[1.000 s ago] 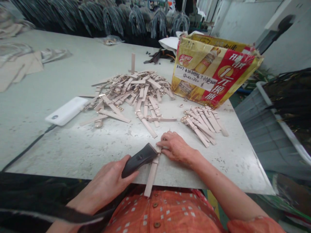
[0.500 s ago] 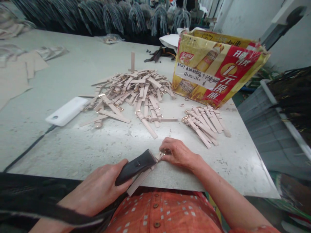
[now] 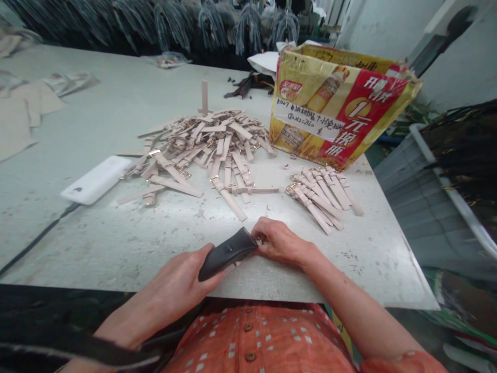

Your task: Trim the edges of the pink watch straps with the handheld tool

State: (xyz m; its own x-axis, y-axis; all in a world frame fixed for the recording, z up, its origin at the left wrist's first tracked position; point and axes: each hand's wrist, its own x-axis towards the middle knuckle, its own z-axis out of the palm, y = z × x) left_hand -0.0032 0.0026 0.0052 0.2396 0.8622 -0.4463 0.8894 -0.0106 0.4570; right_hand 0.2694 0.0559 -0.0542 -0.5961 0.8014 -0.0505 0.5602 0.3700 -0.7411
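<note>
My left hand [image 3: 176,290] grips a black handled tool [image 3: 227,253] near the table's front edge, its tip pointing right. My right hand [image 3: 281,241] is closed in a pinch on the buckle end of a beige strap [image 3: 230,268], most of which lies hidden under the tool. A big loose heap of beige straps [image 3: 205,147] with gold buckles lies in the middle of the table. A smaller, neater bundle of straps [image 3: 320,194] lies to the right of it.
A yellow and red cardboard box [image 3: 337,122] stands at the back right. A white flat device [image 3: 97,180] with a dark cable lies at the left. A grey bin [image 3: 423,202] sits beyond the grey table's [image 3: 116,238] right edge. Dark straps hang at the back.
The strap that stuck out over the table edge has swung and been drawn in under the tool. Both hands have closed in on each other.
</note>
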